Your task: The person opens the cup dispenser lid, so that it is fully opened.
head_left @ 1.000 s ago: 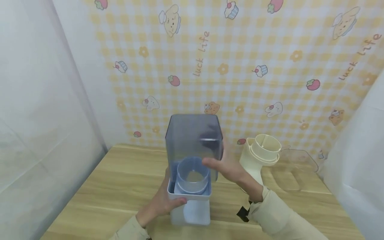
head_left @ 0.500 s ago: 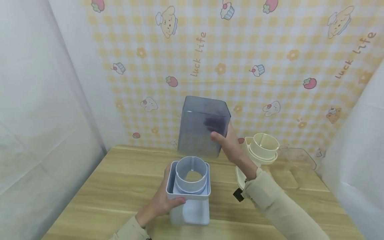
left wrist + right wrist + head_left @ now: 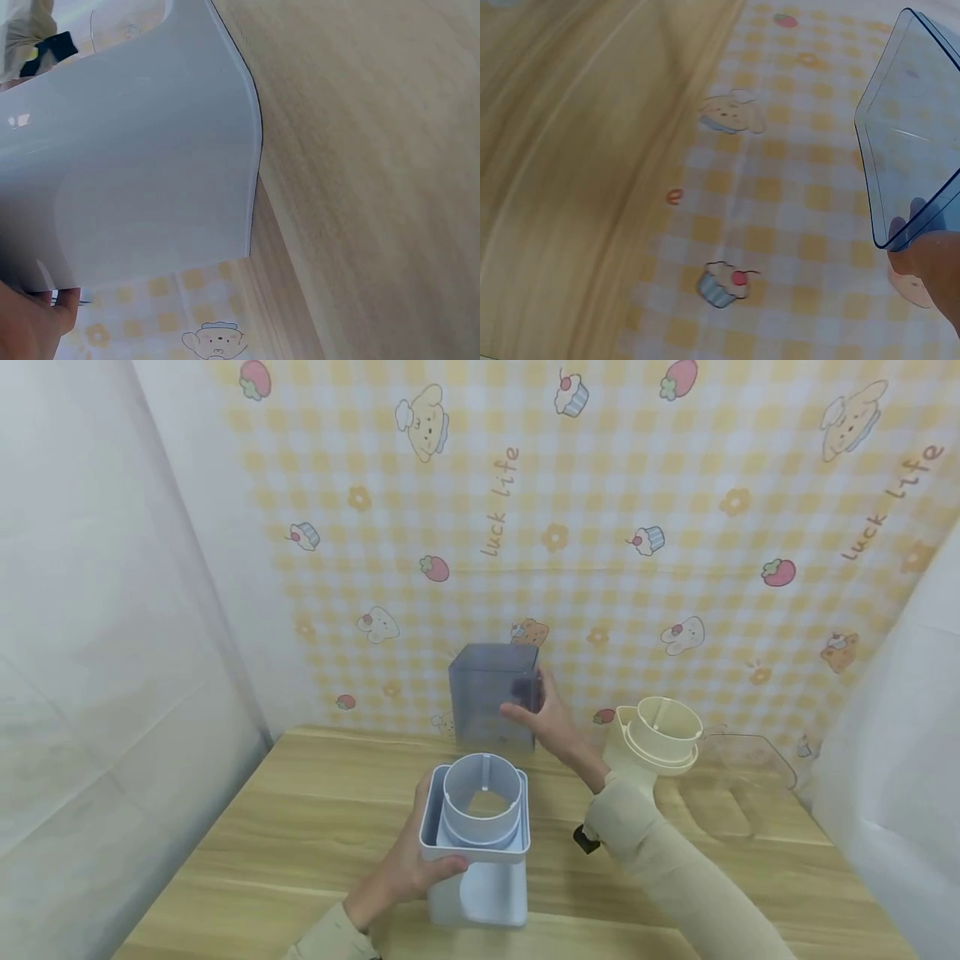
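A pale blue plastic stand (image 3: 487, 893) with a square tray top and a round collar (image 3: 482, 814) stands upright at the table's front middle. My left hand (image 3: 405, 864) grips its left side just under the tray, thumb across the front. In the left wrist view the stand's smooth side (image 3: 150, 165) fills much of the picture. Farther back, my right hand (image 3: 551, 722) holds a smoky see-through plastic box (image 3: 491, 702) by its right side. Its closed end faces up in the head view. Fingers show through the box wall (image 3: 907, 135) in the right wrist view.
A cream stand (image 3: 663, 739) of like shape stands to the right, partly behind the right forearm. Beyond it is a clear container (image 3: 750, 760) on the wooden table (image 3: 300, 827). A checked cloth (image 3: 555, 585) hangs at the back, white sheets (image 3: 97, 652) at the sides.
My right hand has lifted the smoky box off the blue stand, then carried it back and lowered it toward the rear of the table. My left hand has stayed on the stand.
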